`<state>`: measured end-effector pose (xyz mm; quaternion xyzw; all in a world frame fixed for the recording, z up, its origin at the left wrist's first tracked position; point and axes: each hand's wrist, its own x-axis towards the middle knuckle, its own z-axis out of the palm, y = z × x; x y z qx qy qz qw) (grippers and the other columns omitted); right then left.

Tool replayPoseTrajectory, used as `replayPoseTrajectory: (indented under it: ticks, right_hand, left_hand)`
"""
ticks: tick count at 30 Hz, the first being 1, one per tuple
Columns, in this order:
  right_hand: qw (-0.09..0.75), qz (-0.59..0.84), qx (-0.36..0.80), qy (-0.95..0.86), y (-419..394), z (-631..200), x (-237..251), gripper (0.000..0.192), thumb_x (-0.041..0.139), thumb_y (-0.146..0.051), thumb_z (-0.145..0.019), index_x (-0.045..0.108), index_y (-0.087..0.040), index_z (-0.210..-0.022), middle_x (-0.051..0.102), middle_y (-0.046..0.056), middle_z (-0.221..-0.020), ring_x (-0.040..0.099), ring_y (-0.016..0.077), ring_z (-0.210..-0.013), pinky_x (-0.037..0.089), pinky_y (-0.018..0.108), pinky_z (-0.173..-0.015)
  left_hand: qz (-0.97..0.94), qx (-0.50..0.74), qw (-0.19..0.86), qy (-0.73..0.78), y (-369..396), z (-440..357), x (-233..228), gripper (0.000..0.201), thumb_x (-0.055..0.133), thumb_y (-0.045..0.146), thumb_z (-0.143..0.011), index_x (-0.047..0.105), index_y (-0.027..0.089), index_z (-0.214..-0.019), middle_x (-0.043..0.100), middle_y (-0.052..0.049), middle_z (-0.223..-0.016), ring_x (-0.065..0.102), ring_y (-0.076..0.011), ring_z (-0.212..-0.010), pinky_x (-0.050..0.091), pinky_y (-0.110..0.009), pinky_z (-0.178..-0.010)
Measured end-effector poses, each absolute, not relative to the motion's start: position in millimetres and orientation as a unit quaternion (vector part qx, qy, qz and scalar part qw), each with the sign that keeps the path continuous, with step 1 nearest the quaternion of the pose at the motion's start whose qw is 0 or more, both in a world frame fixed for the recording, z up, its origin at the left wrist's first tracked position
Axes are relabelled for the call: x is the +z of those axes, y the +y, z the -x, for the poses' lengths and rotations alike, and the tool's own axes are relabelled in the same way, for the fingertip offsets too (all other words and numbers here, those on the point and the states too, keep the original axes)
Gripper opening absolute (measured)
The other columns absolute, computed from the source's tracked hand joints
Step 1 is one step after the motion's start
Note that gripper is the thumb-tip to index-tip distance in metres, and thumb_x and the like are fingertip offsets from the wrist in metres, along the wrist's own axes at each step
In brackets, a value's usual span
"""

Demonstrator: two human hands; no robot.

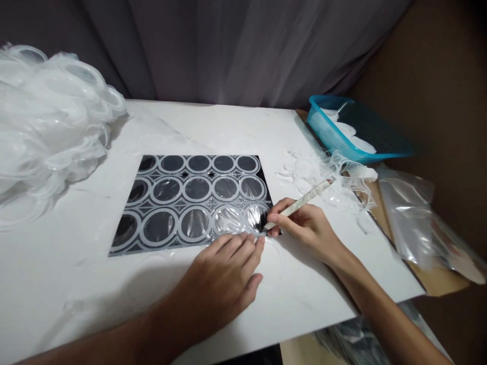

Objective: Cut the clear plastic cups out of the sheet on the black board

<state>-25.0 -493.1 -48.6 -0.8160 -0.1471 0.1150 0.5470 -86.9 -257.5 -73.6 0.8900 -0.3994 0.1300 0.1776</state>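
Observation:
In the head view, a clear plastic sheet printed with rows of white rings (pixel 166 189) lies over a black rectangular board (pixel 266 188). My left hand (pixel 228 268) rests flat at the near right edge of the sheet, fingers stretched out and pressing down. Between the fingers and thumb of my right hand (pixel 304 228) is a slim, pale craft knife (pixel 304 197), held like a pen. Its tip meets the sheet at the ring in the near right corner, close to my left fingertips. The tip itself is small and partly hidden.
A large heap of clear ringed plastic sheets (pixel 57 116) stands at the left. Thin plastic offcuts (pixel 335 177) lie right of the board. Behind them, a blue basket (pixel 331 133) holds white round pieces. Clear plastic bags (pixel 411 218) lie on cardboard at the table's right edge.

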Motion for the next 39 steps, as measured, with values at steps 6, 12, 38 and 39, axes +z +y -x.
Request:
replayPoseTrajectory:
  ticks: [6, 12, 38, 39]
  right_hand:
    - [0.554, 0.81, 0.112, -0.157, -493, 26, -48, 0.029, 0.07, -0.036, -0.099, 0.079, -0.017, -0.078, 0.069, 0.005, -0.097, 0.07, 0.0125, -0.077, 0.052, 0.025, -0.071]
    - [0.552, 0.808, 0.112, -0.173, -494, 25, -48, 0.024, 0.07, -0.031, -0.099, 0.077, -0.016, -0.082, 0.07, 0.004, -0.096, 0.071, 0.0114, -0.077, 0.054, 0.022, -0.069]
    - [0.376, 0.86, -0.277, -0.206, -479, -25, -19, 0.023, 0.063, -0.022, -0.103, 0.077, -0.024, -0.12, 0.076, 0.007, -0.117, 0.07, 0.0214, -0.091, 0.055, 0.041, -0.087]
    - [0.409, 0.855, -0.281, -0.15, -476, -26, -18, 0.02, 0.064, -0.027, -0.103, 0.079, -0.023, -0.116, 0.077, 0.008, -0.114, 0.07, 0.021, -0.087, 0.055, 0.04, -0.084]
  left_hand:
    - [-0.89, 0.137, 0.183, -0.394, -258, 87, -73, 0.042, 0.058, 0.03, -0.101, 0.064, 0.009, -0.137, 0.068, -0.006, -0.12, 0.055, -0.0232, -0.11, 0.037, -0.038, -0.102]
    - [-0.889, 0.133, 0.19, -0.394, -256, 87, -71, 0.042, 0.055, 0.031, -0.102, 0.063, 0.01, -0.138, 0.066, -0.007, -0.12, 0.054, -0.0243, -0.111, 0.038, -0.04, -0.1]
    - [-0.888, 0.105, 0.249, -0.372, -253, 93, -73, 0.048, 0.054, 0.032, -0.103, 0.054, 0.014, -0.148, 0.063, -0.004, -0.139, 0.055, -0.0234, -0.124, 0.043, -0.041, -0.109]
    - [-0.886, 0.103, 0.25, -0.377, -250, 94, -72, 0.05, 0.052, 0.034, -0.105, 0.051, 0.013, -0.15, 0.061, -0.004, -0.143, 0.054, -0.0233, -0.127, 0.043, -0.041, -0.111]
